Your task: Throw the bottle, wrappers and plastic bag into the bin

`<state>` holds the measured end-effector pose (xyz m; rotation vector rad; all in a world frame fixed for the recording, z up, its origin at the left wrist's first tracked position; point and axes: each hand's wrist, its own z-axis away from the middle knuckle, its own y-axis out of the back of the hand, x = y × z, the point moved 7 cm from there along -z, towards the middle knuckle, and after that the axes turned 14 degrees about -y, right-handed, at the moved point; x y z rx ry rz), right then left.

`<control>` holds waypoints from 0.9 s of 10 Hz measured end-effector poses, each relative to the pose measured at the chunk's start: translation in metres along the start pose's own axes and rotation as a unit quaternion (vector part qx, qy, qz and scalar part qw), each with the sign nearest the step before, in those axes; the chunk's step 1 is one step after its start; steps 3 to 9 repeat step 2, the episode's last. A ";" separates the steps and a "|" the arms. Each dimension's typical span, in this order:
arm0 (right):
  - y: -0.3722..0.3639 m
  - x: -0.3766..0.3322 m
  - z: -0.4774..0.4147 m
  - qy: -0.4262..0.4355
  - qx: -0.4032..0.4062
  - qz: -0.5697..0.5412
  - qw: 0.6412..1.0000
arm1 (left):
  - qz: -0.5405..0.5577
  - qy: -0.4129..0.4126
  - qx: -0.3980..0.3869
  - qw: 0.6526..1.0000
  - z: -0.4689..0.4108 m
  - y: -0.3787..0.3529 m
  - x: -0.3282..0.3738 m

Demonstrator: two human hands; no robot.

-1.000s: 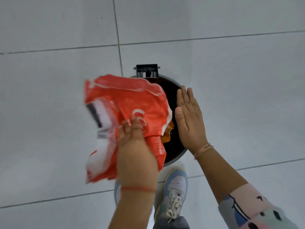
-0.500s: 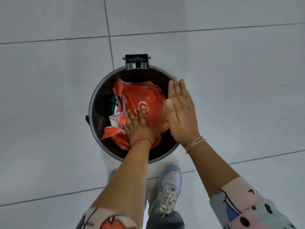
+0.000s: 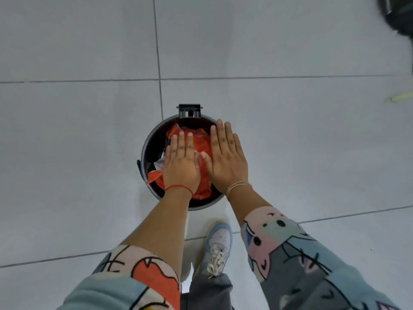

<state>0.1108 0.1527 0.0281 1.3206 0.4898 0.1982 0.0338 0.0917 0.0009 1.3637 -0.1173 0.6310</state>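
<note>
Two hands: left hand (image 3: 181, 167) and right hand (image 3: 226, 163) lie palm-down, side by side, over the mouth of the bin (image 3: 201, 205), thumbs close together.
Left hand grip: spread flat, fingers straight and close together, pressing on the plastic bag (image 3: 202, 144); red thread (image 3: 178, 187) round the wrist.
Right hand grip: flat, fingers straight and together, over the bag's right side and the bin's right rim; whether the palm touches the bag cannot be told; pale bands (image 3: 238, 185) round the wrist.
Task item, bag: red-orange, crumpled, inside the bin and filling most of its mouth; one corner reaches toward the left near rim.
Task item, wrappers: white scrap (image 3: 159, 166) shows at the bag's left edge, just beside the left hand; whether it is a separate piece cannot be told.
Container: round, dark inside, grey rim, standing on the floor (image 3: 78, 130) just right of a grout crossing; black bracket (image 3: 189, 110) at the far rim.
Obstruction: both hands cover most of the bag and the bin's contents.
Footwear: one shoe (image 3: 218, 247), pale blue and white with laces, on the floor just near of the bin.
Clothing: patterned sleeves (image 3: 290, 253) pushed up both forearms.
Floor: pale grey tiles with dark grout lines.
Far right corner: dark object (image 3: 400, 16), blurred, not identifiable.
Right edge: pale yellow strip (image 3: 400, 98) on the floor, well apart from the bin.
</note>
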 end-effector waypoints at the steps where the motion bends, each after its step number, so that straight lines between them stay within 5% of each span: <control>1: 0.054 -0.019 -0.009 0.004 0.024 -0.021 0.999 | -0.058 -0.021 0.092 0.994 -0.004 0.067 0.009; 2: 0.116 -0.041 -0.018 0.022 0.073 -0.034 0.996 | -0.091 -0.030 0.151 0.984 -0.011 0.141 0.026; 9: 0.116 -0.041 -0.018 0.022 0.073 -0.034 0.996 | -0.091 -0.030 0.151 0.984 -0.011 0.141 0.026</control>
